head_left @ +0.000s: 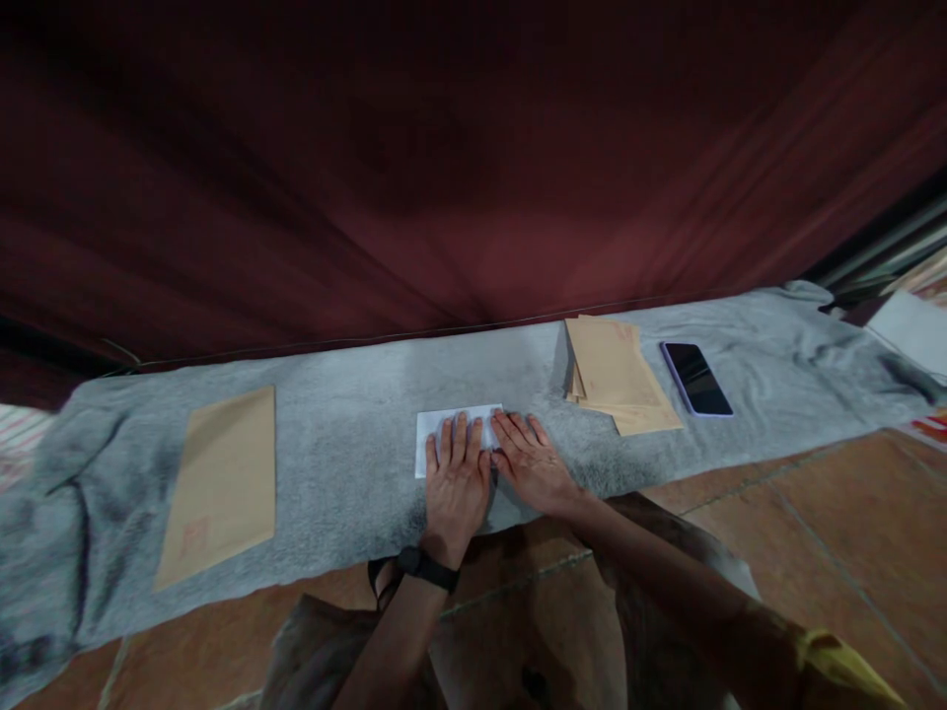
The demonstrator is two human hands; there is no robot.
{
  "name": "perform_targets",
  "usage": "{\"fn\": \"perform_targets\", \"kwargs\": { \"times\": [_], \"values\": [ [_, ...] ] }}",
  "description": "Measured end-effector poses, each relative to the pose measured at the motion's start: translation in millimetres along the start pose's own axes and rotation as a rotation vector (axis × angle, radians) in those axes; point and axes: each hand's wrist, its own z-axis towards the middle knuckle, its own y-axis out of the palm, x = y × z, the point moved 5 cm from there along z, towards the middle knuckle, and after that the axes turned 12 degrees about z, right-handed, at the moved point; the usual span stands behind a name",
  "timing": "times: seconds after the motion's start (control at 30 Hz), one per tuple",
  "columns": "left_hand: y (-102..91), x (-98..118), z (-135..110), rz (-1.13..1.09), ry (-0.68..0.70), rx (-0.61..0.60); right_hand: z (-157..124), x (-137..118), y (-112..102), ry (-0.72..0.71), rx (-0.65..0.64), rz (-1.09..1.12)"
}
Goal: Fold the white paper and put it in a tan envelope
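Observation:
A folded sheet of white paper [423, 444] lies on the grey cloth [340, 444] straight in front of me. My left hand [457, 478] rests flat over the middle of the paper, fingers stretched out and pointing away from me. On the paper's right end, my right hand [534, 461] presses with its fingers extended and angled to the left. The two thumbs nearly meet. Much of the paper is hidden beneath the hands. A black band with a round piece [425, 567] circles my left wrist.
To the left lies a single brown envelope [226, 473] with faint red print. A loose stack of brown envelopes [618, 370] sits to the right, beside a phone [696, 380] with a purple edge. Dark red fabric [473, 177] hangs behind the cloth; tiled floor [821, 532] shows in front.

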Motion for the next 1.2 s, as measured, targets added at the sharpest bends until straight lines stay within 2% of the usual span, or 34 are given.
{"fn": "perform_targets", "kwargs": {
  "times": [0.3,0.47,0.87,1.07,1.2],
  "values": [
    [-0.3,-9.7,-7.5,0.014,-0.080,0.010,-1.0,-0.1,-3.1,0.001,-0.008,-0.003],
    [-1.3,-15.6,-11.9,0.008,-0.124,0.059,-2.3,1.7,-5.1,0.009,-0.014,0.002],
    [-1.1,-17.0,-14.2,-0.004,-0.121,0.081,-5.1,9.5,-10.4,-0.023,-0.037,0.136],
    [-2.4,-18.1,-15.1,0.020,-0.096,0.083,-5.0,16.1,-16.9,-0.023,0.043,0.290],
    [-3.3,-18.7,-15.4,0.012,-0.088,0.073,-5.7,22.2,-21.9,0.048,0.196,0.411]
  ]
}}
